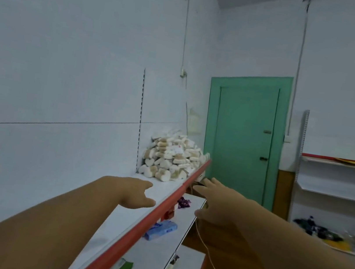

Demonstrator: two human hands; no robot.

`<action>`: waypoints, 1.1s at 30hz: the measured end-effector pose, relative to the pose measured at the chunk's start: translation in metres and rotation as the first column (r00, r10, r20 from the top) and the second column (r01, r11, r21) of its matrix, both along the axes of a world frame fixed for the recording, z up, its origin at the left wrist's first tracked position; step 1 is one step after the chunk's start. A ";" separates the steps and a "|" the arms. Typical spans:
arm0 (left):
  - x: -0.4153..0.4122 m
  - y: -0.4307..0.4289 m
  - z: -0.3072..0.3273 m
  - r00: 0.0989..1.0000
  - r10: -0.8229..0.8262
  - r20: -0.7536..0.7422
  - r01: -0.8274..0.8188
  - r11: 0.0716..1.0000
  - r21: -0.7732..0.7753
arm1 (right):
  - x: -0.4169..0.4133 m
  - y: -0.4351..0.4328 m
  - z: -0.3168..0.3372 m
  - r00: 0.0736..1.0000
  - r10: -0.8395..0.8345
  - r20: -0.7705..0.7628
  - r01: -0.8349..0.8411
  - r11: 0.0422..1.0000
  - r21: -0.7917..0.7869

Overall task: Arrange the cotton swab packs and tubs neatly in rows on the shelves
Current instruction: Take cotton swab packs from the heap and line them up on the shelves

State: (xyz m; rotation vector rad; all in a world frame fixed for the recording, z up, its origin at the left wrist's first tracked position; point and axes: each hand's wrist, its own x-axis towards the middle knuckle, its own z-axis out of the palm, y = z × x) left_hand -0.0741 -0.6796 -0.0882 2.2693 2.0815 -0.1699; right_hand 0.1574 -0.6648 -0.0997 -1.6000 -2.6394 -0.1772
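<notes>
Two open, empty hands: left hand (137, 195) over white shelf (120, 220), right hand (210, 199) beside it, green door (242, 144) ahead.

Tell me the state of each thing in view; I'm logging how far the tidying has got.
cotton swab packs: heaped on the top shelf, not in rows
left hand: open, empty, above the top shelf
right hand: open, empty
green door: shut
blue pack: lying flat, lower shelf

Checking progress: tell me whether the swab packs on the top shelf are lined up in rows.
No, the cotton swab packs lie heaped loosely at the far end of the top shelf.
</notes>
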 end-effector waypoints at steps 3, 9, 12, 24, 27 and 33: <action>-0.001 0.069 0.002 0.999 -0.003 0.048 -0.001 0.997 0.071 | 0.012 0.059 -0.010 0.999 -0.020 -0.033 0.018 0.998 -0.053; 0.002 0.222 -0.003 0.998 -0.033 0.050 0.028 0.995 0.092 | 0.088 0.201 0.001 0.968 -0.250 0.017 0.251 0.968 -0.024; 0.028 0.298 0.010 0.990 -0.073 0.121 0.052 0.984 0.171 | 0.110 0.258 0.007 0.959 -0.283 -0.026 0.283 0.959 -0.014; 0.132 0.524 0.004 0.996 -0.005 0.095 -0.004 0.995 0.100 | 0.170 0.506 -0.011 1.000 0.005 -0.021 -0.006 1.000 -0.027; 0.127 0.558 0.012 0.989 0.047 0.139 -0.069 0.985 0.161 | 0.162 0.573 -0.001 0.981 0.061 -0.185 -0.071 0.996 -0.047; 0.068 0.615 0.035 0.955 0.262 0.139 -0.296 0.851 0.433 | 0.094 0.683 -0.005 0.925 0.341 -0.165 -0.341 0.940 0.031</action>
